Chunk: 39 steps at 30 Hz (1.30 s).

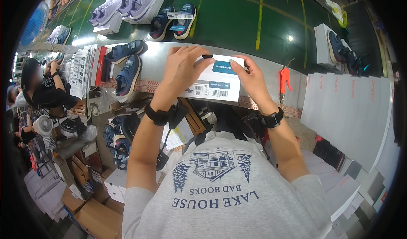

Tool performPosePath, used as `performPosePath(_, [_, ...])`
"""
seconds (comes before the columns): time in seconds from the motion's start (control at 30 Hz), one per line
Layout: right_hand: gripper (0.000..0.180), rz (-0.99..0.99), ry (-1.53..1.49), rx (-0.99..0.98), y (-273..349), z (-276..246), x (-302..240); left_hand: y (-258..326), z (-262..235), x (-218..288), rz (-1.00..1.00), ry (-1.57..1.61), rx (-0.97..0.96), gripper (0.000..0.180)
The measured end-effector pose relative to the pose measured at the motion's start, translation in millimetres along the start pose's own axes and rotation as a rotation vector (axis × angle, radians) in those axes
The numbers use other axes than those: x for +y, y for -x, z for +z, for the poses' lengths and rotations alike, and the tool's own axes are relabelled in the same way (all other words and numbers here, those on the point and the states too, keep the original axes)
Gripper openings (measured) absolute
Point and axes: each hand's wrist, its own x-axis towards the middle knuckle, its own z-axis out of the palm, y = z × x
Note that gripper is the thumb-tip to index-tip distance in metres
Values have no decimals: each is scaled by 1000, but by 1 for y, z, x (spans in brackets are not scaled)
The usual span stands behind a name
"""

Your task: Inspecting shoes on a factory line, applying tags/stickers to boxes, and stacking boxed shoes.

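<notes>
A white shoebox stands before me at the bench's near edge, with printed labels and a barcode on its side. At its upper part is a small blue card with white print. My right hand has its thumb pressed on the card's right end, its fingers curled behind. My left hand is closed at the box's upper left, fingertips together beside a small dark piece I cannot make out. Left of it, a pair of blue shoes rests on the metal ledge.
Beyond the ledge lies a green conveyor belt carrying blue shoes and lilac shoes on white boxes. A red air gun hangs at the right, near stacked white boxes. At the left another person works.
</notes>
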Motion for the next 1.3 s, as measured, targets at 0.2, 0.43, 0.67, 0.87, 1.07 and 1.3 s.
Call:
performPosePath(0.2, [51, -118, 360, 37, 8, -4, -20, 12, -5, -22, -231, 215, 72, 27])
performPosePath(0.43, [95, -601, 1198, 42, 33, 69, -30, 19, 24, -45, -303, 529, 254, 31])
performPosePath(0.67, [85, -731, 1179, -210, 30, 113, -30, 21, 28, -49, -529, 1083, 313, 40])
performPosePath(0.87, [68, -810, 1208, -389, 46, 61, -40, 18, 27, -58, -416, 882, 219, 41])
performPosePath(1.07, [67, -712, 1304, -297, 82, -22, -35, 30, 31, -55, -493, 1018, 207, 38])
performPosePath(1.3, [56, -203, 784, -138, 4, -36, -59, 18, 47, -27, -348, 969, 194, 32])
